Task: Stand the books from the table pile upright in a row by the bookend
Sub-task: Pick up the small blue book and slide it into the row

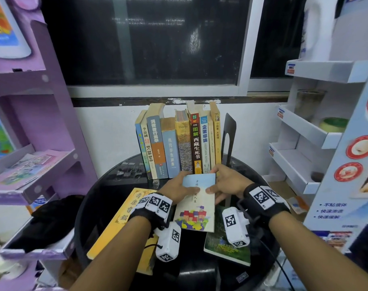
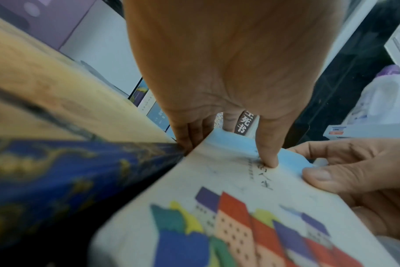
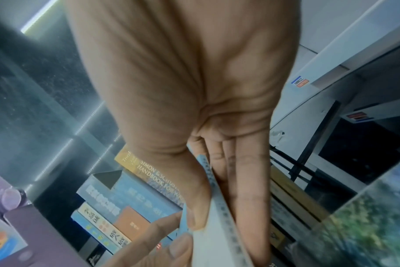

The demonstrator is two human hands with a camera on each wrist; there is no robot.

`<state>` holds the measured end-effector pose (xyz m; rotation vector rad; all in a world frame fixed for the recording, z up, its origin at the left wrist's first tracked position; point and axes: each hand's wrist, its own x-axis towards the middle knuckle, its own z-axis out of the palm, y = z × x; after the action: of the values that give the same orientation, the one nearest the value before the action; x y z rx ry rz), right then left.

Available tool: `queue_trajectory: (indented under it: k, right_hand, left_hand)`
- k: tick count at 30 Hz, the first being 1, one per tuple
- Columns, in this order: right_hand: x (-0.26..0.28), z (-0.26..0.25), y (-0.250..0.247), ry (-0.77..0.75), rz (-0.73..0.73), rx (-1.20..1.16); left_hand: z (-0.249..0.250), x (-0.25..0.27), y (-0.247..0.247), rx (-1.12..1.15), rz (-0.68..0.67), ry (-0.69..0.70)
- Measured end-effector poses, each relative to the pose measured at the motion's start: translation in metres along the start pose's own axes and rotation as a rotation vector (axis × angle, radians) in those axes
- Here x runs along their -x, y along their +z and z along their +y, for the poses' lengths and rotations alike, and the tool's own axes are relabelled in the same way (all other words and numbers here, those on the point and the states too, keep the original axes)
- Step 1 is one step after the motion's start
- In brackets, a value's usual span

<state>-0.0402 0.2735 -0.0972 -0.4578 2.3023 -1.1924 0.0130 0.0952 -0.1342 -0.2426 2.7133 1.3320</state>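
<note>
A thin book with coloured houses on its pale cover is held tilted over the table, in front of the upright row. My left hand pinches its left edge, thumb on the cover and fingers underneath. My right hand pinches its right edge, thumb on top and fingers below. The row of upright books stands at the table's back, leaning against a black bookend on its right. A yellow book and a green book lie flat on the table.
The round black table has a purple shelf unit close on its left and a white shelf unit on its right. A dark window is behind the row. Small dark bits lie left of the row.
</note>
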Motion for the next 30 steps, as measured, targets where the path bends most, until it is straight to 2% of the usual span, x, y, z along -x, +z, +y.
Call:
queue_trajectory:
  k: [4,7,14,22,24,27,30]
  right_hand:
    - [-0.001,-0.005,-0.004,-0.072,0.005,-0.040]
    - [0.002,-0.008,-0.007,-0.105,-0.006,-0.053]
    - [0.015,-0.015,-0.013,-0.153,-0.034,-0.137]
    - [0.030,-0.014,-0.036,-0.245,0.094,-0.081]
    - [0.036,-0.012,-0.047,-0.253,0.128,-0.020]
    - [0.043,-0.007,-0.063,-0.242,0.191,0.097]
    - [0.044,-0.002,-0.076,-0.226,0.286,0.182]
  left_hand:
    - [0.002,-0.002,-0.005,0.203,0.050,0.006]
    - [0.007,-0.002,-0.008,0.265,0.097,0.035]
    - [0.018,-0.010,-0.009,0.246,0.164,0.187]
    - [0.053,-0.017,-0.007,0.203,0.188,0.298]
    - [0.066,-0.017,-0.009,0.142,0.251,0.356]
    - [0.085,-0.016,-0.018,0.016,0.436,0.495]
    - [0.104,-0.017,-0.029,-0.083,0.561,0.641]
